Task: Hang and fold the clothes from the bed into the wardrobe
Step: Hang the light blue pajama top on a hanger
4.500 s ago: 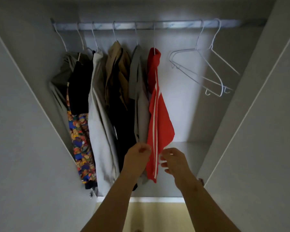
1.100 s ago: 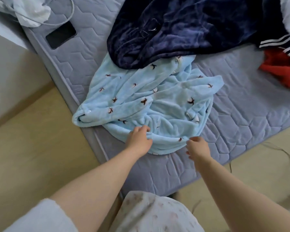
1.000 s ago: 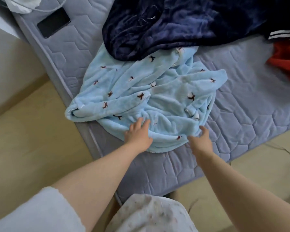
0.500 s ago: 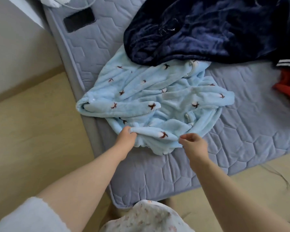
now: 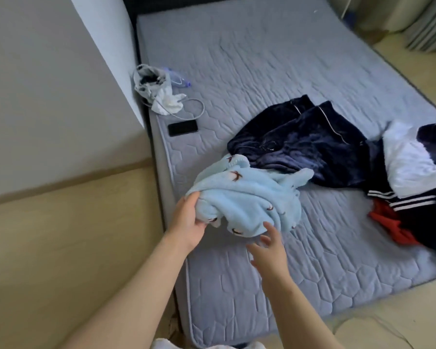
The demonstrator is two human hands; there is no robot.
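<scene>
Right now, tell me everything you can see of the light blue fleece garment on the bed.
The fleece garment is pale blue, plush and fuzzy, dotted with small dark reddish-brown marks. It is bunched into a loose heap near the near-left edge of the mattress, not folded. The left hand grips its left end, thumb on top. The right hand, fingers spread, is at its lower edge; whether it touches cannot be told. Its far end lies against a navy garment.

Fleece garment sits on the mattress right ahead of the left hand and right hand, velour garment behind it, phone well beyond the left hand, clothes pile way off right.
</scene>
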